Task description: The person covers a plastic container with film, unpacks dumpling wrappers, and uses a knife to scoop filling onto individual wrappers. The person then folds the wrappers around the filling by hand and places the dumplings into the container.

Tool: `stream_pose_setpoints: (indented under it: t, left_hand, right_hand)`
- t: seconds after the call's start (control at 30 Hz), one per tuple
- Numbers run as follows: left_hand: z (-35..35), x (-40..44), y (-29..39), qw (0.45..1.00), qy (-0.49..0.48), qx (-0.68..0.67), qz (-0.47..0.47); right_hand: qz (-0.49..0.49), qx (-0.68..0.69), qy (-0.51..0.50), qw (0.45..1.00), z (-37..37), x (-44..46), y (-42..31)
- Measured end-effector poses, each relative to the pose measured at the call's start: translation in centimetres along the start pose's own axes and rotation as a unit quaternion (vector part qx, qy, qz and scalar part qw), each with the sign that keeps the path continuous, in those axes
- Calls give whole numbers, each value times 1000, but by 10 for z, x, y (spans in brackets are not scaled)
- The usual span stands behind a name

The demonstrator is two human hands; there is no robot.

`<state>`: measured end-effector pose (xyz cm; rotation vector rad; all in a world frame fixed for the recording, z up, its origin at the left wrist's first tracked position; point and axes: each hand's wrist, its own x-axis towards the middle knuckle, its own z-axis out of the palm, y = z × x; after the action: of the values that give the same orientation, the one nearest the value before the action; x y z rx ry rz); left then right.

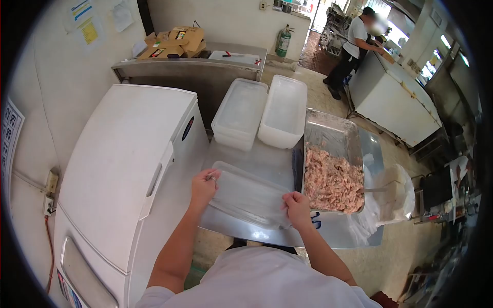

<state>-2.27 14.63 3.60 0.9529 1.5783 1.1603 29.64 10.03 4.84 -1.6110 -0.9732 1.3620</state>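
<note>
In front of me on the metal table lies a translucent plastic container (245,218), long and with rounded corners. Over it stretches a clear plastic sheet (249,192), hard to tell apart from the container. My left hand (204,187) is closed, pinching the sheet near the far left corner. On the right edge, my right hand (298,209) pinches with thumb and fingers. Beside that hand stands a deep metal tray (334,123) partly filled with pink minced meat (331,177). A utensil handle (377,190) reaches out over the tray's right side.
Two translucent bins (240,110) (283,110) stand at the table's far end. A white chest freezer (123,164) flanks the left. Crumpled plastic bags (370,218) lie right of the tray. Blue scissor-like handles (316,220) show below it. Another person (357,46) works at a far counter.
</note>
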Motion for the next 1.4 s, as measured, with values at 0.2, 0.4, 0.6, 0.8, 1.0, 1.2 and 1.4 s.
stream_pose_setpoints:
  t: [0.2,0.4,0.6,0.8,1.0,1.2,1.4]
  left_hand:
    - [7,6,-4,992,13,50,116]
    - [1,13,-2,974,-101,53,193]
    - [16,-3,42,985,-130,70,92]
    - [6,5,24,975,-76,172,122]
    - [6,9,6,932,-22,316,176]
    - [18,20,-16,895,-13,398,200]
    - [22,29,-15,875,-12,458,155]
  right_hand:
    - [50,134,9,990,-11,12,10]
    - [-259,-307,-31,915,-19,16,-32]
    - [-93,-223,-282,928,46,37,-48]
    - [-22,-248,-232,940,39,53,-38]
    - [-285,-469,-34,835,51,40,-48]
    - [-445,-448,-172,756,70,8,-7]
    - [-315,-534,-223,752,75,27,41]
